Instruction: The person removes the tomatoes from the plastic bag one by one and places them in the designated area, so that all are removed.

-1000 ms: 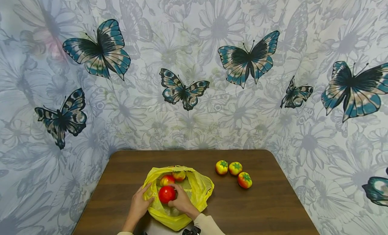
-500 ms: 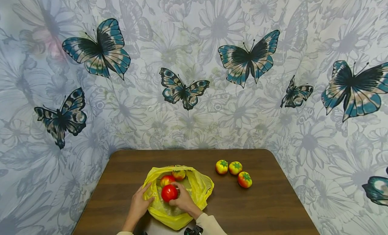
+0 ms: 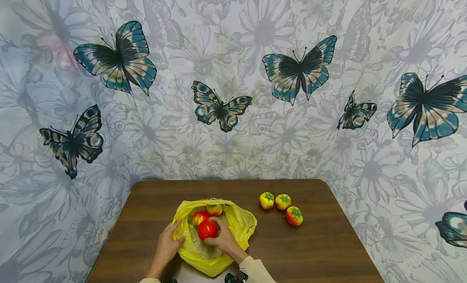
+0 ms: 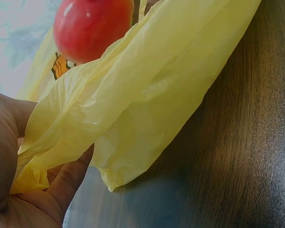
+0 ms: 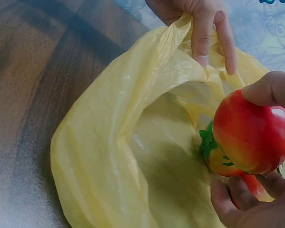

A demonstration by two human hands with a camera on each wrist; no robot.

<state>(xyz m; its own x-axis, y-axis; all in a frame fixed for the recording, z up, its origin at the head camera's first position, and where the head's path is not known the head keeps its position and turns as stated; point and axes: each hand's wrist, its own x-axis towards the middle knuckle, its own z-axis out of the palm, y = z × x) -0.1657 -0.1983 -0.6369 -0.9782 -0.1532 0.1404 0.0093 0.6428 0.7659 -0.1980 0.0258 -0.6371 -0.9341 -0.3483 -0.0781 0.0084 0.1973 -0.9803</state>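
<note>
A red tomato (image 3: 207,229) is gripped between the thumb and fingers of my right hand (image 3: 224,239), over the mouth of a yellow plastic bag (image 3: 242,230). My left hand (image 3: 167,245) pinches the bag's left rim; in the left wrist view the thin plastic (image 4: 132,104) passes between thumb and fingers. Inside the bag lie a red-yellow tomato (image 3: 199,217) and a yellower one (image 3: 214,210) behind it. The right wrist view shows the held tomato (image 5: 251,133) in front of another with a green leafy top (image 5: 208,142).
Three yellow-red tomatoes with green tops, the left (image 3: 266,200), the middle (image 3: 283,202) and the right (image 3: 294,216), sit right of the bag on the brown wooden table (image 3: 321,250). A butterfly-patterned wall covering (image 3: 226,161) stands behind the table.
My right hand has moved slightly right and away from me with the red tomato, still over the bag's mouth. The left hand keeps its hold on the rim.
</note>
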